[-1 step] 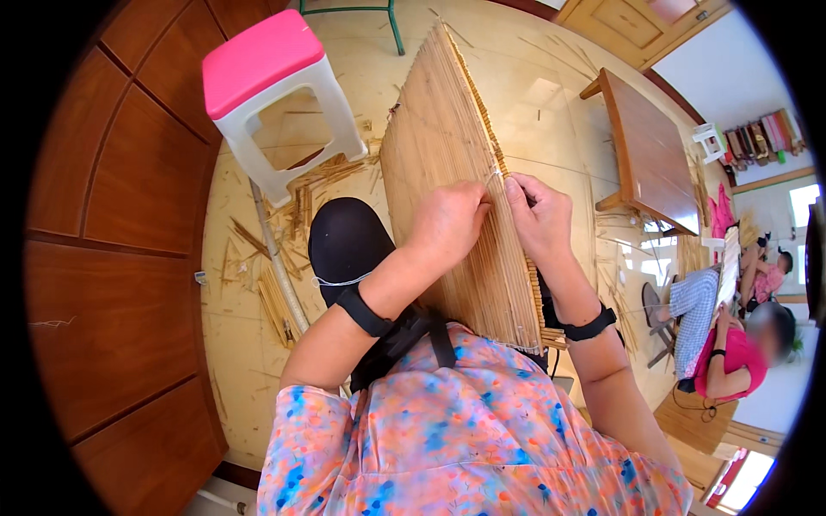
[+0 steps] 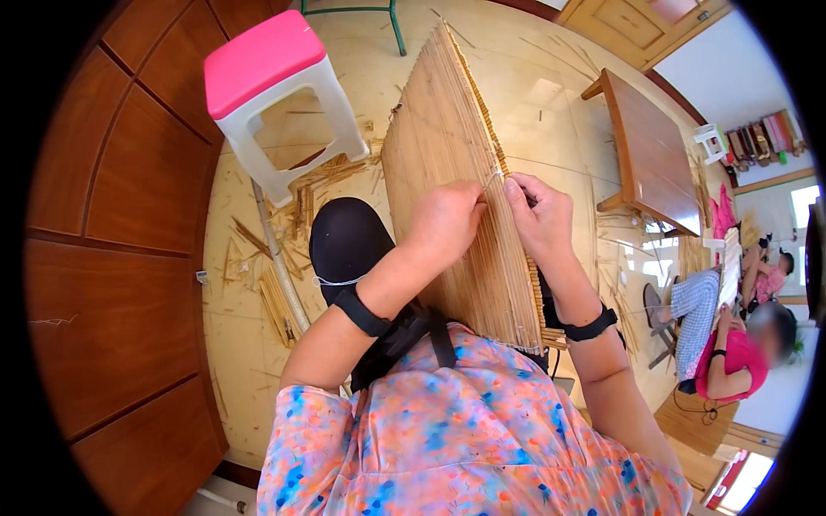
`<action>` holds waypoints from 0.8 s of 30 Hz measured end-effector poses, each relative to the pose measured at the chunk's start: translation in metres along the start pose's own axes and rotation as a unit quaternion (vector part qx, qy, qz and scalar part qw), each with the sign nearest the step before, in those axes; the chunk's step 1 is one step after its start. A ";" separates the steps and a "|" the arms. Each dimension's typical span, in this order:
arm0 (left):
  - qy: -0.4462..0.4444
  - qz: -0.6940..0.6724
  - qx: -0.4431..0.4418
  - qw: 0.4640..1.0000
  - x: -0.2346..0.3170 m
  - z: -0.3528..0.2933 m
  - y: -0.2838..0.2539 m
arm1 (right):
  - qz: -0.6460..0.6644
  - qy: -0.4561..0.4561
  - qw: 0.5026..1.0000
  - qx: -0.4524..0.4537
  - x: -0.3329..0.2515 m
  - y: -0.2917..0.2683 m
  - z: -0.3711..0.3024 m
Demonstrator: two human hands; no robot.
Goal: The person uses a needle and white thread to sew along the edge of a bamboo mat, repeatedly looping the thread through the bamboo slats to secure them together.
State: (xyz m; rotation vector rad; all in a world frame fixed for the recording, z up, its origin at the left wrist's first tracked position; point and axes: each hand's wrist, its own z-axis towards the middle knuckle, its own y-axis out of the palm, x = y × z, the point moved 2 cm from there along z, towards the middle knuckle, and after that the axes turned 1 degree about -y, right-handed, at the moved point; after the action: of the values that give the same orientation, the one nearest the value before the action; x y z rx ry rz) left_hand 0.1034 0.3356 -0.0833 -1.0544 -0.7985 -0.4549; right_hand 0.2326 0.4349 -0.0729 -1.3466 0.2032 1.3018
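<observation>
A stiff panel of thin straw-coloured stalks stands tilted on edge before my lap, its far corner pointing away. A thick bound rim runs down its right side. My left hand is closed in a pinch against the panel's face, near that rim. A thin pale strand runs from its fingertips to the rim; whether it is thread or a needle is too small to tell. On the rim's other side, my right hand grips the edge, thumb on top and fingers curled, partly hidden.
A white stool with a pink seat stands at the far left, beside wooden cabinet doors. Loose stalks litter the floor. To the right are a low wooden table and a seated person in pink, with another person behind.
The pale strand at my left fingertips shows a little more, and the left hand has shifted very slightly. My right hand and the panel stay in place.
</observation>
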 end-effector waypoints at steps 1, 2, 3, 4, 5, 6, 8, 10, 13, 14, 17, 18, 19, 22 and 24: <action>0.000 0.010 0.009 1.000 -0.004 -0.001 -0.004 | 0.011 -0.003 1.000 0.000 0.001 0.000 0.001; 0.001 0.019 0.017 1.000 -0.008 -0.003 -0.009 | 0.013 -0.002 1.000 0.000 0.001 -0.001 0.001; 0.001 0.021 0.016 1.000 -0.011 -0.006 -0.014 | 0.002 0.022 0.999 -0.033 -0.001 -0.001 0.003; -0.034 0.001 0.021 0.999 -0.016 -0.009 -0.021 | -0.010 0.046 0.997 -0.066 -0.002 -0.001 0.004; -0.069 -0.019 0.026 0.997 -0.020 -0.012 -0.029 | -0.008 0.047 0.997 -0.067 -0.001 -0.002 0.006; -0.053 -0.034 0.044 0.997 -0.024 -0.015 -0.035 | -0.050 0.041 0.995 -0.079 -0.001 -0.001 0.009; -0.071 -0.065 0.047 0.994 -0.029 -0.024 -0.046 | -0.089 0.033 0.991 -0.091 0.000 0.000 0.012; -0.101 -0.119 0.040 0.987 -0.032 -0.036 -0.059 | -0.113 0.042 0.989 -0.084 0.000 0.002 0.013; -0.115 -0.136 0.056 0.982 -0.027 -0.058 -0.080 | -0.127 0.004 0.989 -0.075 -0.003 -0.004 0.009; -0.096 -0.146 0.070 0.982 -0.031 -0.064 -0.084 | -0.139 0.000 0.988 -0.065 0.004 -0.012 0.009; -0.110 -0.183 0.128 0.968 -0.027 -0.082 -0.105 | -0.108 -0.007 0.994 -0.006 -0.024 -0.062 0.007; -0.108 -0.177 0.138 0.969 -0.023 -0.088 -0.111 | -0.100 -0.010 0.995 0.005 -0.024 -0.079 0.005; -0.121 -0.188 0.163 0.961 -0.021 -0.094 -0.118 | -0.093 -0.012 0.995 0.016 -0.023 -0.091 0.005; -0.125 -0.205 0.213 0.947 -0.015 -0.113 -0.133 | -0.040 -0.078 0.994 0.070 -0.050 -0.121 0.003; -0.109 -0.211 0.242 0.941 -0.007 -0.122 -0.141 | -0.020 -0.094 0.991 0.097 -0.067 -0.138 0.000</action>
State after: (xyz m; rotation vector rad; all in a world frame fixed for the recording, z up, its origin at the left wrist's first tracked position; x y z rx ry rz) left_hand 0.0476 0.1639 -0.0374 -0.4736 -1.2713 -0.4726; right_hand 0.3126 0.4380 0.0580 -1.0520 0.1670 1.3310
